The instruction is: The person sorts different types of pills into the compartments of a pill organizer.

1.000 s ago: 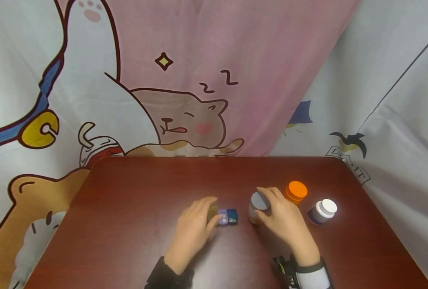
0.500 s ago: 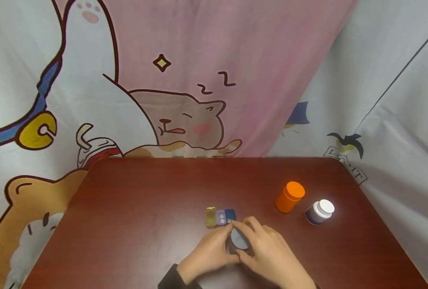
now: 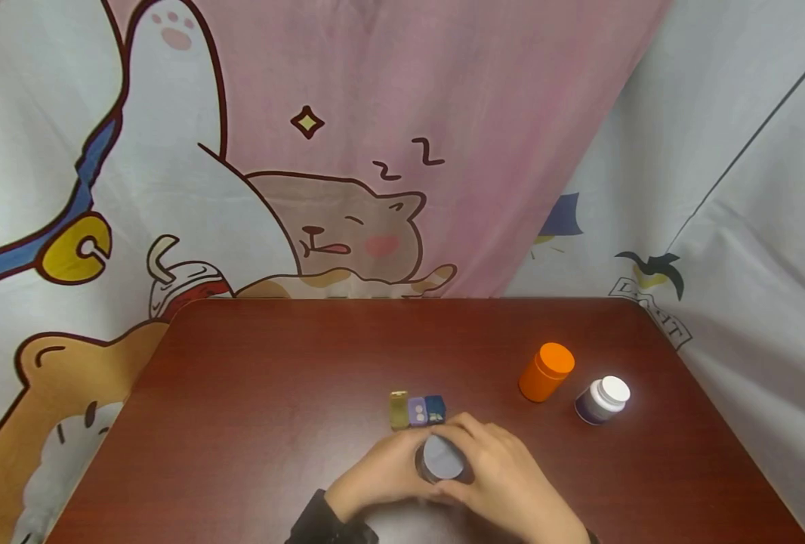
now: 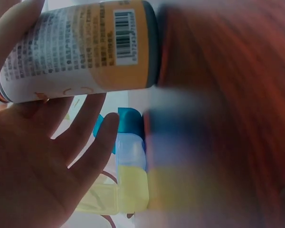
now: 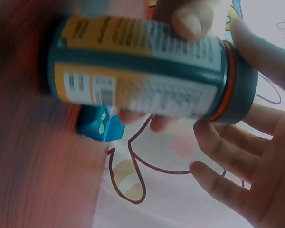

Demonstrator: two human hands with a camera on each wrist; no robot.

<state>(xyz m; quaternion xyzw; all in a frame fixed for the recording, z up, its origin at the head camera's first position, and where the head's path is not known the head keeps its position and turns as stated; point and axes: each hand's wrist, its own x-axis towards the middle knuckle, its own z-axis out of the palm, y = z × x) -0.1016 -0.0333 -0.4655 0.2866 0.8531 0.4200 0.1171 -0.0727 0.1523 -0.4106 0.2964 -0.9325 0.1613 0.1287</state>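
A dark pill bottle [image 4: 76, 47] with an orange and white label is held upright between both hands, its base on or very near the tabletop. My left hand [image 3: 383, 470] grips its body from the left. From the right, my right hand [image 3: 504, 477] has thumb and fingers around the grey lid [image 3: 443, 458]. In the right wrist view the lid [image 5: 243, 85] sits on the bottle above a thin orange ring. Just beyond the hands lies a small pill box [image 3: 417, 412] with yellow, purple and blue compartments; the yellow and blue flaps appear raised.
An orange bottle [image 3: 545, 372] stands to the right of the hands. Beside it is a white-capped bottle [image 3: 602, 400] with a dark lower label. The brown table [image 3: 273, 363] ends at a printed curtain [image 3: 511, 113].
My right hand brought the dark bottle left and nearer from beside the orange bottle. My left hand left the pill box and took the bottle's body. Since half a second ago both shifted slightly left.
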